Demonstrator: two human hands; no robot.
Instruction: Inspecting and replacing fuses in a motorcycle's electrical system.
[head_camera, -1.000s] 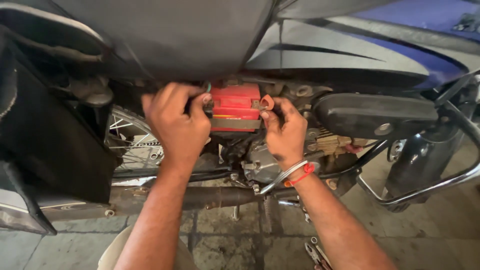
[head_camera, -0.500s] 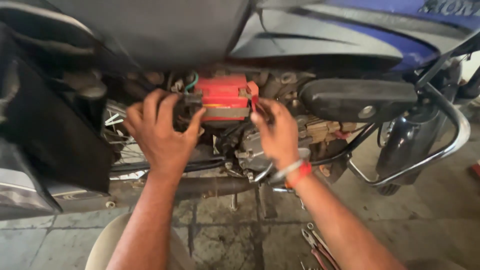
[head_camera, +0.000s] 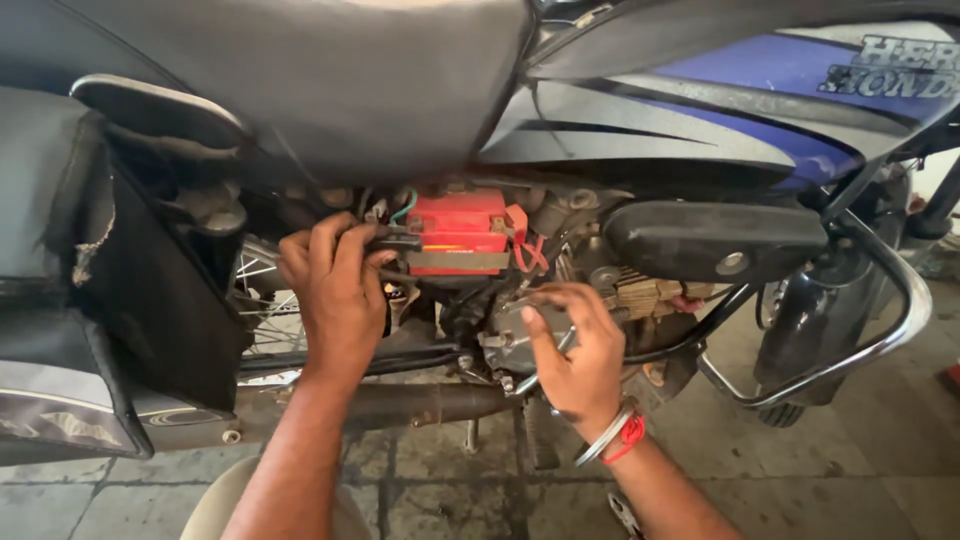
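Head view: red battery (head_camera: 462, 232) sits at frame centre under the seat (head_camera: 330, 80). Left hand (head_camera: 335, 290) fingers pinch its connector for access; right hand (head_camera: 575, 355) rests released on the engine cover (head_camera: 515, 345).

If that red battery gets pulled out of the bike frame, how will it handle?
The red battery is a rigid boxy block, so probably stiff and heavy for its size. Its smooth plastic sides may be slippery. The red wires at its right end look attached, so they would likely tug back. The left hand is at its left end.
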